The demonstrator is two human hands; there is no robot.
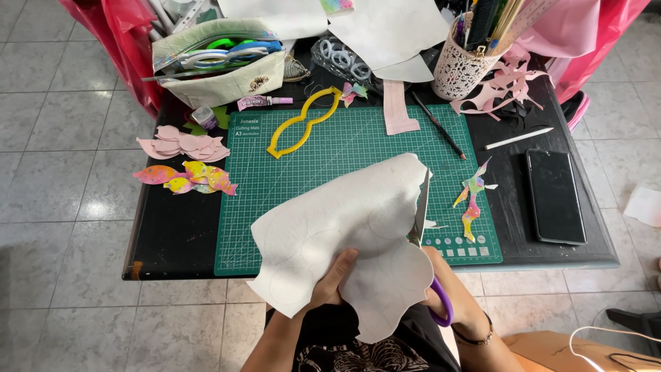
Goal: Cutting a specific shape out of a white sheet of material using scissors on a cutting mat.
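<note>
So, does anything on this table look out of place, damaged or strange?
Nothing looks damaged or spilled. The left hand holds a white sheet while the right hand cuts it with purple-handled scissors. Only loose offcuts stand out: a colourful scrap lies half off the green cutting mat.

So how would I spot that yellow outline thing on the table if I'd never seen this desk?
Start at the green cutting mat covering the middle of the black table. Near the mat's upper left part lies the yellow template, a thin wavy loop with an empty middle. Unlike the solid pink cutouts and rainbow-coloured cutouts left of the mat, it is only an outline, and you can see the mat's grid through it.
</note>
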